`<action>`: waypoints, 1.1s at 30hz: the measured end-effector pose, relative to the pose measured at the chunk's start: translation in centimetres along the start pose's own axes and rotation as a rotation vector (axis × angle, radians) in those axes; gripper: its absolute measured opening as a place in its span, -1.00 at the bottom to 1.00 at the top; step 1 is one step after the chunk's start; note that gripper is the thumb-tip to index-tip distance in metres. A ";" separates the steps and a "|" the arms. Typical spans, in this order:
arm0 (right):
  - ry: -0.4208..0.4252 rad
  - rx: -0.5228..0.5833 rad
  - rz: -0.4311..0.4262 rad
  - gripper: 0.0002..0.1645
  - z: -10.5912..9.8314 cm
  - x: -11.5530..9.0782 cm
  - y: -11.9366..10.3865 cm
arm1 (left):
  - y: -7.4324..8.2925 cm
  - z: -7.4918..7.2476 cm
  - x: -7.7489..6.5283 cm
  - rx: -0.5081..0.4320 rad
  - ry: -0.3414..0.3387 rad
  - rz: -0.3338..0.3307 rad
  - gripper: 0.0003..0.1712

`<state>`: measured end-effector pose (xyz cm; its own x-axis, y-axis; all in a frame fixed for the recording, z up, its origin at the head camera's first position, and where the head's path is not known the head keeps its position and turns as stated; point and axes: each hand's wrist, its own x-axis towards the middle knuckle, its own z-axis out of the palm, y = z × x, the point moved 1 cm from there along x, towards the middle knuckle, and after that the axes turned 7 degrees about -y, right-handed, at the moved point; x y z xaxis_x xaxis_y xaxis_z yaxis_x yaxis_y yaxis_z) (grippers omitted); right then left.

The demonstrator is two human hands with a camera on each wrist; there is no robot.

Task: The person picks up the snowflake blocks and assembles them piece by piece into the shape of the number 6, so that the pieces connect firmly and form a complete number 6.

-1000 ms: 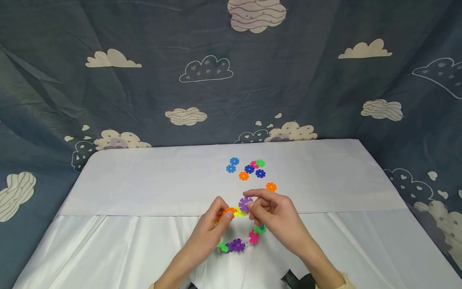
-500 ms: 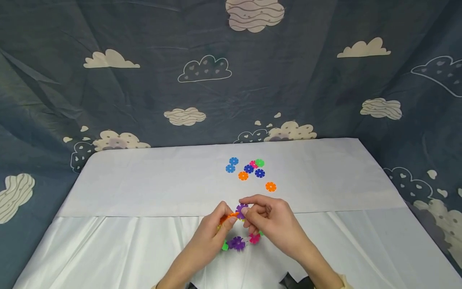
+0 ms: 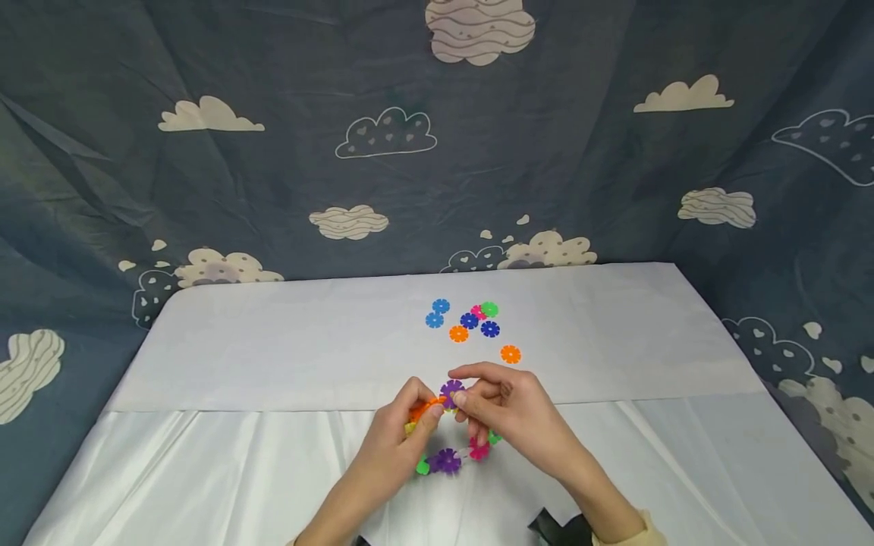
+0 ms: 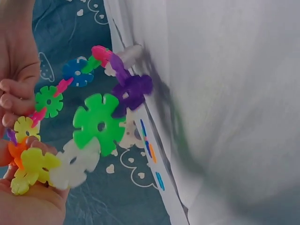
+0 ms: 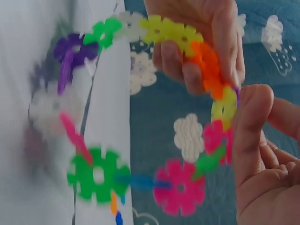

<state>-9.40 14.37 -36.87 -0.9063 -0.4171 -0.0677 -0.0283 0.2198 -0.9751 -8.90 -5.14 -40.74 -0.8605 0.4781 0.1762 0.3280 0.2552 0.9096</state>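
A ring-shaped chain of slotted, flower-shaped plastic discs hangs between both hands, in several colours. My left hand (image 3: 396, 432) pinches its orange discs (image 5: 206, 65), beside yellow discs (image 4: 35, 166). With thumb and index finger, my right hand (image 3: 519, 417) pinches a purple disc (image 3: 451, 391) by its edge, right at the orange part. Whether the purple disc is slotted in cannot be told; fingers hide most of it in the wrist views. Lower in the loop are a purple disc (image 4: 133, 91), a green disc (image 4: 99, 124) and a pink disc (image 5: 179, 187).
Loose discs lie farther back on the white-covered table (image 3: 273, 341): light blue discs (image 3: 434, 320), dark blue discs (image 3: 490, 329), a green disc (image 3: 489, 309), and orange discs (image 3: 510, 354). A dark cloud-patterned cloth (image 3: 273, 174) hangs behind. Something black (image 3: 563, 528) is at the front edge.
The right hand has brought its purple disc leftward against the orange part of the chain. Both hands dipped slightly, then rose a little. The loose discs stay where they were.
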 end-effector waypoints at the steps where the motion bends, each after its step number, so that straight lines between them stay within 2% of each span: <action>1: 0.004 0.001 -0.008 -0.57 -0.3 0.0 0.1 | 0.1 -0.1 0.0 -0.011 0.002 -0.010 -0.91; 5: 0.052 0.007 -0.043 -0.62 -2.0 0.2 0.6 | 0.2 -0.7 0.0 -0.075 0.008 -0.065 -0.88; 10: 0.147 0.026 -0.026 -0.70 -4.5 1.0 2.8 | -0.2 -1.2 0.3 -0.233 -0.006 -0.105 -0.85; 13: 0.210 -0.019 0.016 -0.70 -6.0 1.6 4.5 | -0.8 -1.3 0.5 -0.328 -0.016 -0.120 -0.84; 17: 0.260 -0.164 0.071 -0.70 -7.8 2.5 6.5 | -1.4 -1.4 0.7 -0.394 -0.015 -0.143 -0.83; 21: 0.233 -0.339 0.140 -0.67 -9.2 3.8 7.9 | -1.7 -1.4 0.8 -0.416 -0.015 -0.140 -0.83; 26: 0.091 -0.518 0.191 -0.61 -10.3 5.5 9.1 | -1.7 -1.3 0.8 -0.424 -0.031 -0.152 -0.73; 30: 0.015 -0.581 0.182 -0.63 -10.7 6.2 9.4 | -1.7 -1.3 0.7 -0.364 -0.022 -0.201 -0.60; 33: 0.011 -0.595 0.204 -0.69 -10.6 6.3 9.4 | -1.7 -1.3 0.7 -0.295 -0.007 -0.226 -0.59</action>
<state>-19.83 23.15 -44.24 -0.9223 -0.3071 -0.2346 -0.0818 0.7484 -0.6582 -10.59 -6.32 -41.68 -0.8955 0.4429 -0.0431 0.0028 0.1025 0.9947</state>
